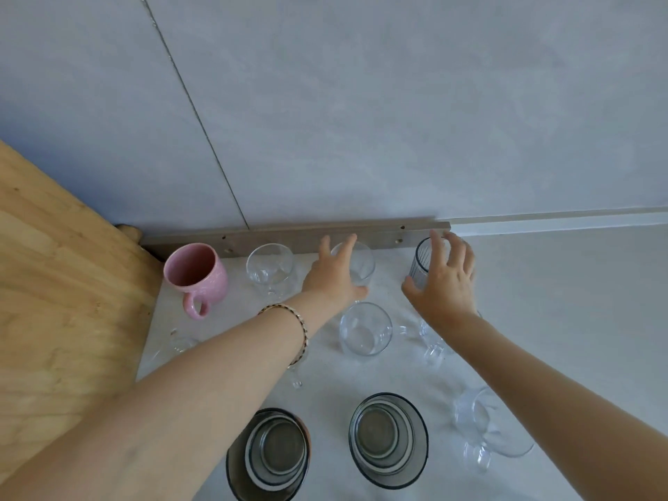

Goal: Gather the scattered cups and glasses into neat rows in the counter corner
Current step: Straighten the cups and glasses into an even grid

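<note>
On the pale countertop [542, 301], the back row along the rear edge runs from the pink mug [197, 273] in the corner rightward. The left hand [334, 276] wraps a clear glass cup [356, 262]; the right hand [446, 280], fingers spread, loosely cups a ribbed tumbler [421, 260]. Forearms hide parts of nearer glasses.

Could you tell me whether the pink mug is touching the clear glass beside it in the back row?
Apart. The head view shows a strip of bare counter between the pink mug and the clear glass.

1 head view, looking steeply down, close over counter [542, 283] corner, facing wall [361, 103]
</note>
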{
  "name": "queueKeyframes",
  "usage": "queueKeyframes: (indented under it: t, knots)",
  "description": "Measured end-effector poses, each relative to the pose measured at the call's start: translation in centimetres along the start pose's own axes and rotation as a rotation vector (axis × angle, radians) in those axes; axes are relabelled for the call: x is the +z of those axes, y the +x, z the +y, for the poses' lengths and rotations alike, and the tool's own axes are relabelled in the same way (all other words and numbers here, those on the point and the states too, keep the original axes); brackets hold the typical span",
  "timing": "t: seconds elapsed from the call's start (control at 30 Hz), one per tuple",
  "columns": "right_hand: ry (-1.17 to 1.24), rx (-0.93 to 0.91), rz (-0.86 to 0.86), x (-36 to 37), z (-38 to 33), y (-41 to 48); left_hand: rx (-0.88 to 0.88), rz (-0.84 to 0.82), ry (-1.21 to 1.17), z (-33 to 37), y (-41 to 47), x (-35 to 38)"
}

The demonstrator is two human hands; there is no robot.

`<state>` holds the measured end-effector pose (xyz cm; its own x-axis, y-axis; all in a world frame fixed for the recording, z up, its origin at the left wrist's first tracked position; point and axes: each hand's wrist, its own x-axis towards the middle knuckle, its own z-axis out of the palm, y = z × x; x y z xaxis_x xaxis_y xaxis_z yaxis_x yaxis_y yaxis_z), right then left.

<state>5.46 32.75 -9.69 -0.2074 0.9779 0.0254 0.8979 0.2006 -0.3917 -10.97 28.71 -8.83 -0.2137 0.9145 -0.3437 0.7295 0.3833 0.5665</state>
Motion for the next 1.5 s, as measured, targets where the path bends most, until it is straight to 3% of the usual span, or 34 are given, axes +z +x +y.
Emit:
queueKeyframes:
  t: [0.1, 0.2, 0.27, 0.43, 0.63, 0.73, 0.87, 0.97, 1.07, 1.13, 1.37, 1.5]
  knots:
    - [0.04, -0.207, -0.122, 0.9, -2.6, -0.9, 0.133, 0.149, 0.001, -2.0, -3.0, -0.8]
    - [0.055, -0.144, -0.374, 2.3, -5.3, 0.1, 0.169, 0.229, 0.106, -5.3, -5.9, -2.1]
    - [0.033, -0.077, -0.435, 3.0, -6.8, 1.0, 0.111, 0.26, 0.111, -7.6, -7.4, -3.2]
    - [0.041, 0.13, -0.314, 4.7, -8.7, 1.5, -0.059, 0.325, 0.046, -12.3, -10.1, -5.4]
    - [-0.006, 0.183, -0.299, 4.8, -8.6, 1.1, -0.093, 0.372, 0.038, -15.3, -11.6, -6.2]
    - [-0.059, 0.162, -0.302, 4.0, -9.4, 0.2, -0.107, 0.345, 0.078, -15.8, -12.3, -6.9]
    - [0.066, -0.163, -0.131, 3.1, -12.6, -3.9, -0.309, 0.194, 0.16, -16.6, -13.4, -7.7]
    - [0.078, -0.318, -0.329, 3.6, -14.7, -7.7, -0.418, 0.022, 0.099, -17.0, -14.3, -7.2]
    - [-0.014, -0.249, -0.582, 4.8, -15.2, -9.4, -0.324, -0.071, 0.101, -17.2, -15.4, -6.7]
    - [-0.037, -0.184, -0.65, 5.3, -15.1, -9.6, -0.305, -0.078, 0.19, -17.4, -15.8, -6.7]
    - [-0.023, -0.129, -0.649, 5.6, -14.5, -10.6, -0.373, 0.084, 0.49, -17.1, -16.0, -6.5]
    - [0.022, -0.122, -0.659, 5.7, -14.0, -11.1, -0.132, -0.122, 0.431, -18.1, -15.6, -7.2]
